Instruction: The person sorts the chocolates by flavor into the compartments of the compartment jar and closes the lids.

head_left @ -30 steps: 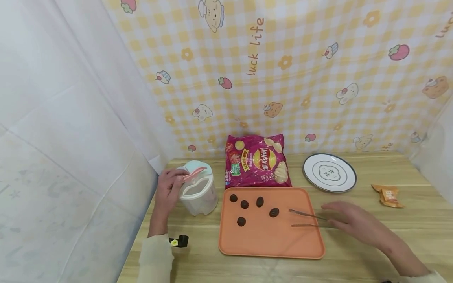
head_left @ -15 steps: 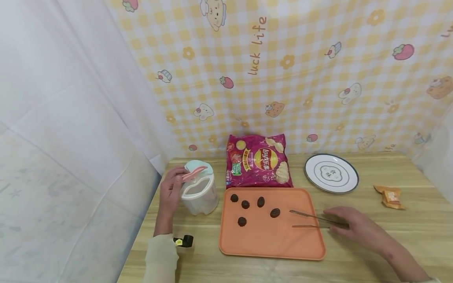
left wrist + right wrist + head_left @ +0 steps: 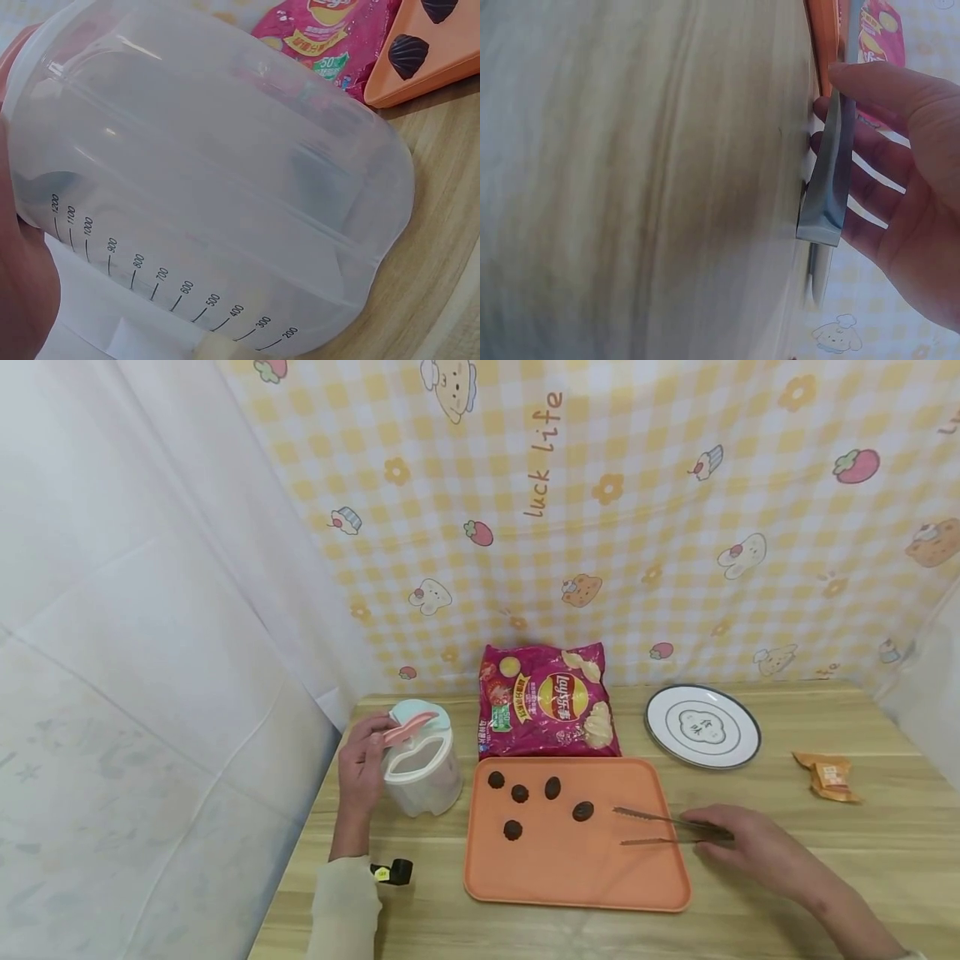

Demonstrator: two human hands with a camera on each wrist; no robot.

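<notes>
At the left, my left hand (image 3: 362,764) pinches a pink flap (image 3: 411,729) on the lid of a clear measuring container (image 3: 423,789). Black volume marks run down the container's wall in the left wrist view, and part of the hand is cut off there. My right hand (image 3: 757,852) holds metal tongs (image 3: 831,172) between thumb and fingers. The tongs' two arms are spread apart over the right part of an orange tray (image 3: 570,877). Several dark, shell-like and oval chocolates (image 3: 582,811) lie on the tray, left of the tong tips.
Behind the tray lies a purple chip bag (image 3: 551,702). A white plate (image 3: 702,727) with a dark rim stands at the back right, and a small orange packet (image 3: 828,777) lies farther right. A patterned curtain (image 3: 570,527) hangs behind the wooden table (image 3: 420,927).
The right hand has drawn in around the tongs, with its fingers closer to them. The left hand stays at the pink flap; the view has shifted slightly.
</notes>
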